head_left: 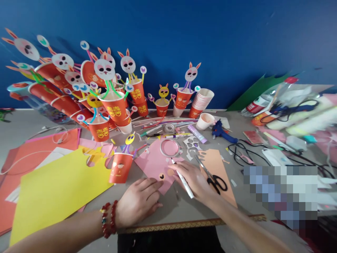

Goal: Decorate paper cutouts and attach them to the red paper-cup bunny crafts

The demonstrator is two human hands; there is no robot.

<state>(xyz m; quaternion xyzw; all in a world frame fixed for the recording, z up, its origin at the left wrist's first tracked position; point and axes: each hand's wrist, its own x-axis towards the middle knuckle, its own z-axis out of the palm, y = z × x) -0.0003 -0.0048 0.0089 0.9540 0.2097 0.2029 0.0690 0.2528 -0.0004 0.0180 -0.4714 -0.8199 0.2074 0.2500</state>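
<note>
A white marker [185,182] is gripped in my right hand [193,177], its tip end pointing up and left over a pink sheet [149,160]. Close to those fingers lies a plain peach paper disc [170,172]. My left hand [142,200] rests palm down, loosely bent and holding nothing, with its fingertips at the sheet's lower edge. Just beyond them sits a second peach disc [161,176] bearing a dark heart shape. Scissors [217,182] with black handles lie on a peach sheet [214,161], right of my right hand. A tape ring [169,147] lies on the pink sheet.
Red cups with rabbit faces [113,105] crowd the back left. One red cup [121,168] stands near my left hand, beside a yellow sheet [63,189]. A blue glue gun [222,131], its black cable [237,151] and a cup stack [202,102] are rightward.
</note>
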